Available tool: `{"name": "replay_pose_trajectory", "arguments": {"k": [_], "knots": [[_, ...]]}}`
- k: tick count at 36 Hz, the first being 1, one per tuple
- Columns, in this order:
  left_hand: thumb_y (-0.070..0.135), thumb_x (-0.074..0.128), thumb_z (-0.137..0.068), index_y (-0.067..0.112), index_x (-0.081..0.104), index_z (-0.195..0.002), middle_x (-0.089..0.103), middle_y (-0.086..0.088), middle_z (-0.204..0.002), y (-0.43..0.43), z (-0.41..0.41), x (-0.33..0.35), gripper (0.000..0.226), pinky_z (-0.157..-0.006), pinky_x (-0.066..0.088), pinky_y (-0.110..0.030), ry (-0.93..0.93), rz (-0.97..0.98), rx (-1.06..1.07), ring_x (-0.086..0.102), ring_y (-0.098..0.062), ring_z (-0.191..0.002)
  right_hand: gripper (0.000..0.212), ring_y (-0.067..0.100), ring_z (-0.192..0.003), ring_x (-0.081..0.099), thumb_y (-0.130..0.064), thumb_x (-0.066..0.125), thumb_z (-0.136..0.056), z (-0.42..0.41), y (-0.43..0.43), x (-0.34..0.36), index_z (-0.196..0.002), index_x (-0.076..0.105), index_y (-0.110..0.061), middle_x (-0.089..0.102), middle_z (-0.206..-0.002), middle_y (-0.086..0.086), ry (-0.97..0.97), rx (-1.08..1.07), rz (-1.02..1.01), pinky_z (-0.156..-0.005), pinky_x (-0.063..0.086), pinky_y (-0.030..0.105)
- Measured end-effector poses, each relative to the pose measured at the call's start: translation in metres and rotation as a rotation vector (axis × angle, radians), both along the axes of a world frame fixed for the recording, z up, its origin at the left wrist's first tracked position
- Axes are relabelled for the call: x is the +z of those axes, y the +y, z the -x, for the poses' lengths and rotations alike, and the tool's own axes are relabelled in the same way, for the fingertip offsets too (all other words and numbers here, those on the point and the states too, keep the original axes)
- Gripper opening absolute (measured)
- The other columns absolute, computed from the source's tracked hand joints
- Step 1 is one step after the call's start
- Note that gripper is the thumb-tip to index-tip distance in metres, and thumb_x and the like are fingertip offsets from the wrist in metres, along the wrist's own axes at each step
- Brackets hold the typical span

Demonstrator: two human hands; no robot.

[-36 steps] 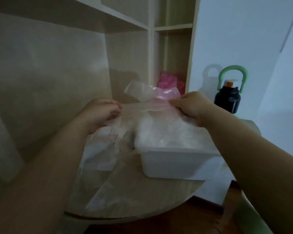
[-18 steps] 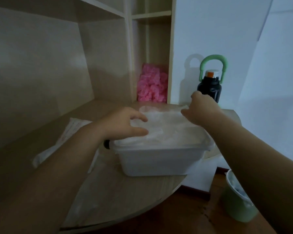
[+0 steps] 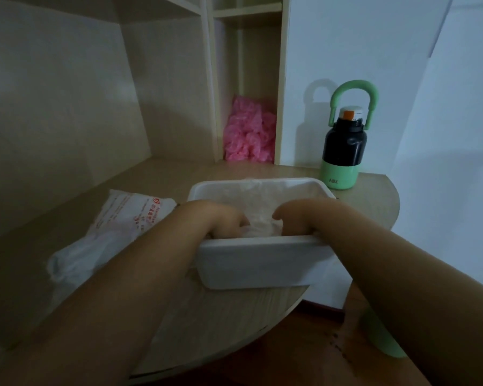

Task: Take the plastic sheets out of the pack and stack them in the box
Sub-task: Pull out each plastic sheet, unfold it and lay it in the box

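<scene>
Left grip (image 3: 226,222) and right grip (image 3: 294,218) are down in the box (image 3: 262,263), knuckles bent over the plastic sheets (image 3: 262,196) piled there; I cannot tell whether they pinch or just press. Sheets look light, limp, slippery: I'd take opposite edges, flattening gently

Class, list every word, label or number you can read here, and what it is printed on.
Pack: red print and a round red mark, too blurred to read.
Bottle: small dark mark on its green base, too small to read.
No other text shows.
</scene>
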State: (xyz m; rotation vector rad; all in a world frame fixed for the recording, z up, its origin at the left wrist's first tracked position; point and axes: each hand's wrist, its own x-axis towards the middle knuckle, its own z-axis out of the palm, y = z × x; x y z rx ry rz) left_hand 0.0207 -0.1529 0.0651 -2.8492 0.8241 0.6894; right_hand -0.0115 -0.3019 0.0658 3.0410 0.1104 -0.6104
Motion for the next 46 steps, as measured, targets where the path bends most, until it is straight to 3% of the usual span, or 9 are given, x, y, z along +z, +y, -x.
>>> {"name": "replay_pose_trajectory", "arguments": {"k": [4,9,16,21,26,29,34,38,46], "knots": [[0.036,0.063,-0.090,0.024,0.044,-0.142,0.049,0.003,-0.141,0.021,0.014,0.014,0.057,-0.105,0.041,-0.035,-0.141,0.498,0.103,0.052,-0.013,-0.119,0.061,0.024,-0.133,0.039,-0.035,0.058,-0.091,0.014,0.001,0.014,-0.144,0.035,-0.015,0.040,-0.146,0.005,-0.261,-0.001,-0.125,-0.108,0.030,0.034],[0.025,0.063,-0.091,0.032,0.064,-0.114,0.065,0.021,-0.103,0.063,0.053,0.028,0.025,-0.089,0.045,-0.015,-0.366,1.117,0.174,0.060,0.007,-0.095,0.043,0.019,-0.117,0.052,-0.028,0.056,-0.093,0.036,0.027,0.023,-0.134,0.050,-0.017,0.056,-0.131,0.002,-0.621,0.000,-0.440,-0.097,0.039,0.027],[0.017,0.058,-0.093,0.036,0.066,-0.101,0.067,0.015,-0.104,0.131,0.092,-0.019,0.021,-0.086,0.045,-0.020,-0.494,1.215,0.370,0.062,-0.001,-0.098,0.025,0.004,-0.080,0.056,-0.019,0.057,-0.091,0.078,0.105,-0.003,-0.115,0.064,-0.015,0.068,-0.098,-0.003,-0.996,0.196,-0.846,-0.070,0.040,0.016],[0.033,0.065,-0.087,0.038,0.061,-0.114,0.059,0.024,-0.115,0.167,0.118,-0.067,0.029,-0.095,0.047,-0.027,-0.353,0.987,0.473,0.056,0.003,-0.106,0.021,-0.001,-0.057,0.050,-0.014,0.058,-0.091,0.090,0.141,-0.048,-0.111,0.065,-0.011,0.060,-0.079,-0.010,-0.859,0.233,-0.983,-0.063,0.043,0.007],[0.036,0.069,-0.085,0.023,0.067,-0.119,0.058,0.008,-0.123,0.172,0.132,-0.107,0.037,-0.093,0.039,-0.019,-0.284,0.629,0.310,0.052,-0.005,-0.111,0.042,0.008,-0.100,0.057,-0.017,0.052,-0.093,0.083,0.145,-0.097,-0.134,0.049,-0.019,0.059,-0.120,-0.001,-0.409,0.049,-0.906,-0.082,0.039,0.014],[0.021,0.064,-0.090,0.017,0.075,-0.102,0.068,0.004,-0.104,0.172,0.134,-0.118,0.016,-0.088,0.048,-0.028,-0.421,0.744,0.318,0.060,-0.008,-0.094,0.050,0.014,-0.121,0.049,-0.016,0.052,-0.092,0.084,0.140,-0.106,-0.141,0.042,-0.019,0.050,-0.137,0.003,-0.292,0.010,-0.879,-0.093,0.035,0.019],[0.025,0.065,-0.088,0.033,0.069,-0.082,0.068,0.020,-0.082,0.171,0.130,-0.108,0.010,-0.071,0.040,-0.006,-0.404,1.113,0.509,0.060,0.011,-0.083,0.060,0.009,-0.129,0.040,-0.023,0.060,-0.089,0.084,0.136,-0.096,-0.144,0.035,-0.026,0.043,-0.143,-0.004,-0.259,0.117,-0.911,-0.095,0.035,0.018],[0.033,0.072,-0.077,0.033,0.073,-0.078,0.072,0.013,-0.087,0.174,0.124,-0.093,0.001,-0.083,0.049,-0.026,-0.233,1.385,0.623,0.066,-0.005,-0.088,0.072,0.004,-0.117,0.046,-0.020,0.066,-0.084,0.083,0.140,-0.087,-0.146,0.029,-0.027,0.044,-0.140,-0.006,-0.291,0.158,-0.948,-0.086,0.039,0.015],[0.024,0.042,-0.099,0.009,0.054,-0.127,0.066,-0.015,-0.120,0.177,0.120,-0.073,0.034,-0.086,0.056,-0.041,0.440,2.128,0.856,0.063,-0.028,-0.111,0.063,0.006,-0.103,0.056,-0.037,0.062,-0.087,0.088,0.150,-0.067,-0.142,0.034,-0.026,0.051,-0.125,-0.007,-0.354,-0.052,-1.380,-0.082,0.052,0.024]]}}
